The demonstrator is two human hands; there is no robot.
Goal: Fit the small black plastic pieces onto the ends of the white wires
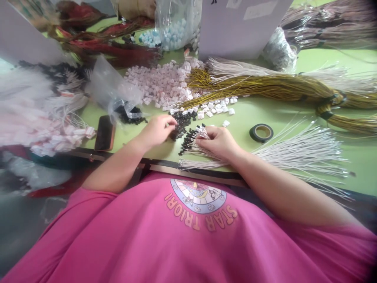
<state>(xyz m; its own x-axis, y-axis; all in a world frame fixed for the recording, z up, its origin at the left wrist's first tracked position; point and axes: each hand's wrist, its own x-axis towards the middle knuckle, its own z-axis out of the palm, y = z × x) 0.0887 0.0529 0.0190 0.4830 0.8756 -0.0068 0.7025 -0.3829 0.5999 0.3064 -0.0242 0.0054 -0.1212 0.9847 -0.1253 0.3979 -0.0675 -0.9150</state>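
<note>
My right hand point(219, 142) is closed around the ends of a bunch of thin white wires point(306, 151), which fan out to the right across the green table. Small black pieces point(186, 143) sit on several wire ends just left of its fingertips. My left hand point(159, 129) is at the left edge of a pile of small black connector-like pieces point(183, 121). Its thumb and fingers are bent together over the pile. Whether a piece is between them is too small to make out.
White plastic connector housings point(165, 84) are heaped behind the hands. Yellow-brown wire bundles point(265, 87) lie at the back right. A roll of black tape point(261, 133) is right of my right hand, and a phone point(105, 133) lies at left. A clear plastic bag point(113, 86) stands behind the phone.
</note>
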